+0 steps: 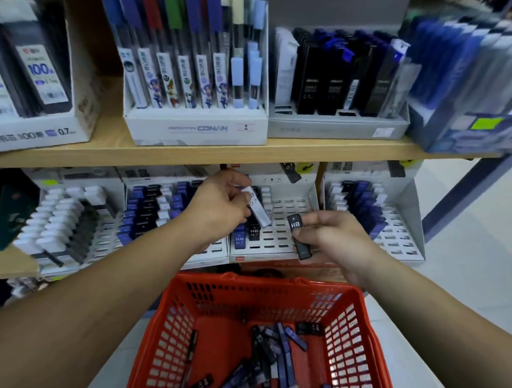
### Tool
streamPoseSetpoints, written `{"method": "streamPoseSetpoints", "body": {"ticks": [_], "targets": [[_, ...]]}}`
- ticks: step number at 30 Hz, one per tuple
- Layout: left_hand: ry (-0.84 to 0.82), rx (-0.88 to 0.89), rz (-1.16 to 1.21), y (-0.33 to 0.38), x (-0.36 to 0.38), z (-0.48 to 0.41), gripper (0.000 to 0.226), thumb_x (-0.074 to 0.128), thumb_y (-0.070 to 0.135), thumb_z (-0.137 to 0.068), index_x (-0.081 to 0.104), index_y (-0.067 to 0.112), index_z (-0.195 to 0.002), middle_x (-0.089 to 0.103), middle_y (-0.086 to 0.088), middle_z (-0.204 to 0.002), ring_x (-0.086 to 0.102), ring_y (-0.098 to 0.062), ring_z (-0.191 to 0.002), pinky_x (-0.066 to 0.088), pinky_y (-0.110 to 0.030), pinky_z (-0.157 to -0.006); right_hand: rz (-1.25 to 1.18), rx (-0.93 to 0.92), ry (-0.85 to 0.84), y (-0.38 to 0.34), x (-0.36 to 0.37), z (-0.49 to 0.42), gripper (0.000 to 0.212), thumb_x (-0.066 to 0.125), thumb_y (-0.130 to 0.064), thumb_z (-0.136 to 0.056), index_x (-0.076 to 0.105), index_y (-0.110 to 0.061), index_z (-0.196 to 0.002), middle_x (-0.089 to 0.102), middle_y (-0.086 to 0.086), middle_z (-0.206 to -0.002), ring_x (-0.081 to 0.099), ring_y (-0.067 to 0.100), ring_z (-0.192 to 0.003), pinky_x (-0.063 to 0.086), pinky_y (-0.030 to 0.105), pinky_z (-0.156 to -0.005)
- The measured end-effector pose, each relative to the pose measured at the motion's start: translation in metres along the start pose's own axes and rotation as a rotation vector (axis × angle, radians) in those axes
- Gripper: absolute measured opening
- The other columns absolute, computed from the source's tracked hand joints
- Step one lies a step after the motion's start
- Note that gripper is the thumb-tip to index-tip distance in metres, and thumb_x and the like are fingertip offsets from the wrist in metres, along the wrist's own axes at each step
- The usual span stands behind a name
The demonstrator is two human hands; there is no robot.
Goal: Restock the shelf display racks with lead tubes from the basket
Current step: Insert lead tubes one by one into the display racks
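One pale lead tube (258, 208) was pinched by its sides in the left hand (220, 205), one black lead tube (299, 238) in the right hand (333, 235), both likely light and slippery.

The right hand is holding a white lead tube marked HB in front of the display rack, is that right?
Not quite. The head view shows the right hand holding a black lead tube marked HB, not a white one, in front of the display rack.
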State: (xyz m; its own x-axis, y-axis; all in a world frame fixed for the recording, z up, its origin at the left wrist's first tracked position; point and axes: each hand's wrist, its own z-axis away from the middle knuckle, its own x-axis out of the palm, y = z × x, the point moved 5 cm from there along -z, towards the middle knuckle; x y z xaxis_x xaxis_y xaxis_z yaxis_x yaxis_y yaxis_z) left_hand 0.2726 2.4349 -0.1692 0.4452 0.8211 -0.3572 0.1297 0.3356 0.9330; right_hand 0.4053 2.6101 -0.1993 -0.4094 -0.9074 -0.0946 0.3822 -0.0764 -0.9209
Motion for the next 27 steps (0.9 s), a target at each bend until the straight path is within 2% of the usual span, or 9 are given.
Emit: {"method": "streamPoseSetpoints", "body": {"ticks": [4, 7, 9, 13, 16, 23, 27], "targets": [[-0.002, 0.01, 0.016, 0.001, 0.004, -0.001, 0.015, 0.06, 0.006, -0.102, 0.061, 0.014, -0.114, 0.071, -0.014, -0.097, 0.07, -0.014, -0.071, 0.062, -0.027, -0.068, -0.056, 0.015, -0.011, 0.002, -0.002, 0.0, 0.03, 0.081, -0.004, -0.085, 0.07, -0.009, -0.113, 0.072, 0.016, -0.115, 0.072, 0.034, -0.106, 0.064, 0.044, -0.069], [0.029, 0.02, 0.006, -0.001, 0.003, -0.005, 0.014, 0.069, 0.006, -0.096, 0.065, 0.017, -0.104, 0.074, -0.01, -0.094, 0.074, -0.019, -0.079, 0.064, -0.038, -0.078, -0.075, 0.026, -0.019, 0.0, -0.003, 0.003, 0.029, 0.079, -0.003, -0.087, 0.067, -0.009, -0.112, 0.07, 0.017, -0.117, 0.07, 0.036, -0.109, 0.065, 0.046, -0.069], [0.05, 0.034, -0.017, 0.0, 0.003, -0.007, 0.016, 0.074, 0.007, -0.092, 0.067, 0.021, -0.097, 0.074, -0.008, -0.092, 0.074, -0.023, -0.085, 0.063, -0.04, -0.082, -0.052, 0.047, -0.035, 0.0, -0.005, 0.006, 0.026, 0.078, -0.002, -0.087, 0.067, -0.008, -0.11, 0.071, 0.019, -0.117, 0.07, 0.039, -0.107, 0.064, 0.045, -0.067], [0.04, 0.167, -0.184, 0.008, 0.018, -0.01, 0.024, 0.076, 0.007, -0.09, 0.065, 0.028, -0.086, 0.072, 0.0, -0.089, 0.068, -0.012, -0.081, 0.057, -0.024, -0.078, 0.019, 0.073, -0.059, 0.007, -0.014, 0.013, 0.021, 0.08, -0.006, -0.086, 0.069, -0.011, -0.104, 0.072, 0.023, -0.112, 0.072, 0.039, -0.101, 0.064, 0.041, -0.066], [0.008, 0.231, -0.319, 0.005, 0.03, -0.012, 0.027, 0.073, 0.004, -0.09, 0.065, 0.029, -0.084, 0.07, 0.011, -0.085, 0.067, -0.008, -0.081, 0.055, -0.023, -0.078, 0.032, 0.047, -0.06, 0.01, -0.023, 0.016, 0.021, 0.082, -0.009, -0.085, 0.071, -0.012, -0.104, 0.073, 0.02, -0.112, 0.072, 0.038, -0.102, 0.063, 0.04, -0.065], [0.038, 0.249, -0.433, 0.002, 0.026, -0.024, 0.011, 0.073, 0.007, -0.091, 0.074, 0.017, -0.095, 0.066, 0.017, -0.082, 0.064, -0.005, -0.079, 0.053, -0.018, -0.076, -0.006, 0.042, -0.073, 0.008, -0.021, 0.017, 0.026, 0.081, -0.008, -0.086, 0.069, -0.009, -0.11, 0.069, 0.027, -0.119, 0.069, 0.047, -0.107, 0.063, 0.039, -0.064], [0.016, 0.239, -0.465, 0.0, 0.02, -0.026, 0.01, 0.073, 0.008, -0.091, 0.076, 0.016, -0.096, 0.066, 0.018, -0.082, 0.061, 0.005, -0.076, 0.051, -0.014, -0.073, -0.008, 0.034, -0.079, 0.005, -0.016, 0.018, 0.028, 0.08, -0.006, -0.087, 0.067, -0.011, -0.111, 0.067, 0.017, -0.117, 0.07, 0.036, -0.104, 0.064, 0.041, -0.066]]}}
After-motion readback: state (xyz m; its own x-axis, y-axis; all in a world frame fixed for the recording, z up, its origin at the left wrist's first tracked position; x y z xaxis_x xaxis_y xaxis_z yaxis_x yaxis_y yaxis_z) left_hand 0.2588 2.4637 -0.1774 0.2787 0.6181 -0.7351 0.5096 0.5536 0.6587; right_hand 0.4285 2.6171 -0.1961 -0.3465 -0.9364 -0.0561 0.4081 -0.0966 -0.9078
